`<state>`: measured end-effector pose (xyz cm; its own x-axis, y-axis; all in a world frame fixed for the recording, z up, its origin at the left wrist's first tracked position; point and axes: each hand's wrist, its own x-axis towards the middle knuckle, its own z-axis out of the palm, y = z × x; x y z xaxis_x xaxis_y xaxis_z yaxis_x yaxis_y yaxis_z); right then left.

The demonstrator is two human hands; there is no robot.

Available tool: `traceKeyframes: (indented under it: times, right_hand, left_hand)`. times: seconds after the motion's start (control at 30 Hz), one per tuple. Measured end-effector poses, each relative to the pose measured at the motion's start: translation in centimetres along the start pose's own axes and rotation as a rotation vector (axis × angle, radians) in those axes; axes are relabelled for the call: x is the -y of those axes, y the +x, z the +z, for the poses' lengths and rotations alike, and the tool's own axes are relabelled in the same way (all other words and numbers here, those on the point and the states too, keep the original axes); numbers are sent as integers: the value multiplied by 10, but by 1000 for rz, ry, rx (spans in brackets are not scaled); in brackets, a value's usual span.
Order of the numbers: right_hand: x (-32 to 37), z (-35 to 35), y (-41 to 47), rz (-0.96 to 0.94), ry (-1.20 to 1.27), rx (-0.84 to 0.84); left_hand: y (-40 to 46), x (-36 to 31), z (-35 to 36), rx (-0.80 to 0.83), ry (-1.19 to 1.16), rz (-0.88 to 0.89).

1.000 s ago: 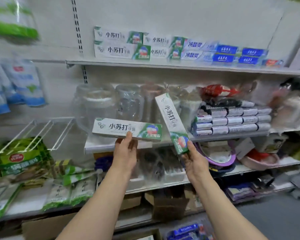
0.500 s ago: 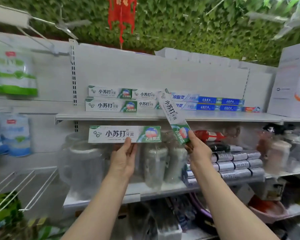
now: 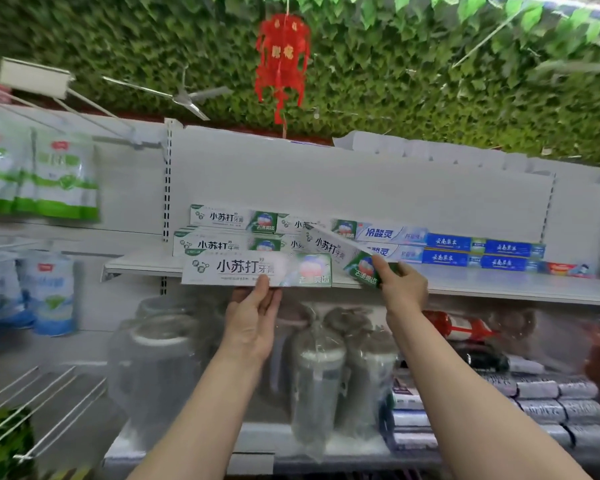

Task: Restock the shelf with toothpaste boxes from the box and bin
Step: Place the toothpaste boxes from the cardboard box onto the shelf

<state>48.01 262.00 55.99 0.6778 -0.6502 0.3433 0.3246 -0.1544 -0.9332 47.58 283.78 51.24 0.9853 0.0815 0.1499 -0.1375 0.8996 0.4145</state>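
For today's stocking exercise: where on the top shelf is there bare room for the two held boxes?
Bare shelf board runs in front of the blue boxes and the red box. The left end, by the stacked green boxes, is crowded.

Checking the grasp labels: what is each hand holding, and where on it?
Left hand grips one toothpaste box at its lower edge, mid-length. Right hand pinches a second, tilted box at its green end.

Stacked toothpaste boxes (image 3: 229,233) are ranged along the back of the top shelf (image 3: 499,289). One box (image 3: 253,270) is held level before its front edge, another box (image 3: 347,252) tilted to its right.
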Motion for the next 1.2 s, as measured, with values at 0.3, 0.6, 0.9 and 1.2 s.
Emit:
traceKeyframes:
  times: [0.3,0.6,0.9,1.2]
  right_hand:
    - [-4,18,17,-117,-78,-118]
    - [15,72,-32,-220,180,549]
    - [15,114,-34,-189,234,466]
    - [-4,157,-42,-287,-338,384]
  left_hand:
    - [8,-13,9,-19,40,52]
    - [38,-36,19,54,111,18]
    - [75,-120,-6,-286,1018,593]
    - [93,-130,-42,-389,1780,578]
